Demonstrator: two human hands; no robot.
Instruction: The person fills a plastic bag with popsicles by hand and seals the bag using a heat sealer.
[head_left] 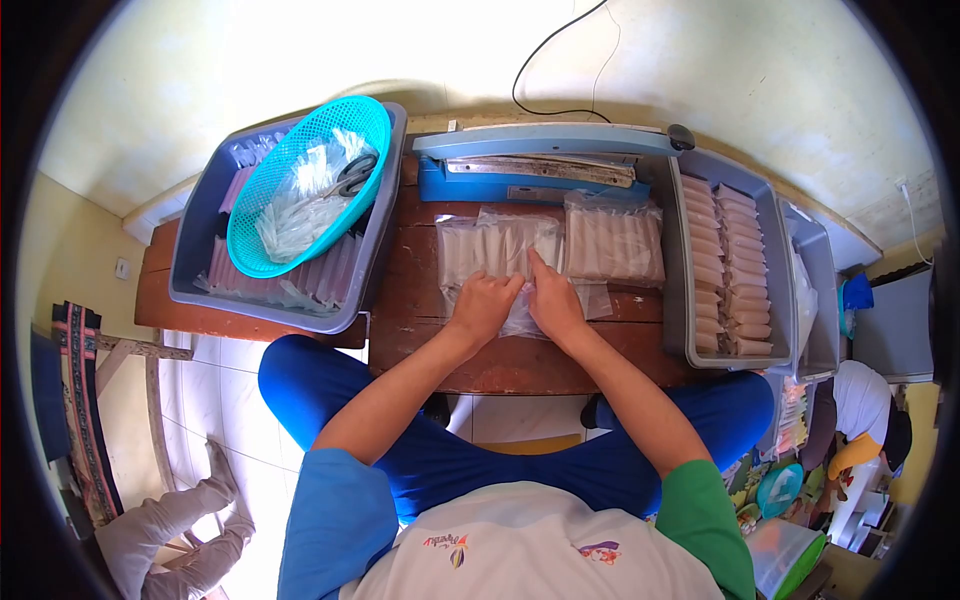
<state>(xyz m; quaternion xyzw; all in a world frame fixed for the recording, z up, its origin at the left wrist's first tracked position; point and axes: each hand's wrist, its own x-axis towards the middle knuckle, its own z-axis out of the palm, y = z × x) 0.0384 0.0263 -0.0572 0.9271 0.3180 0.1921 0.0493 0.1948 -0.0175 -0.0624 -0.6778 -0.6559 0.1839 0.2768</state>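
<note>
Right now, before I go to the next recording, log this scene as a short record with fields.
Left hand: on the clear bag of filled tubes, fingers curled
Right hand: on the same bag, index finger extended
Beside the bag: a second pack of tubes, to its right
Behind: blue device with a long arm
Left side: grey tub bearing a tilted turquoise basket with scissors
Right side: grey tub with two columns of tubes
Surface: brown wooden table

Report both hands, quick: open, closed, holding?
Left hand: fingers curled at the clear bag of tubes; whether it grips can't be told.
Right hand: index finger extended on the same bag; grip can't be told.
</note>
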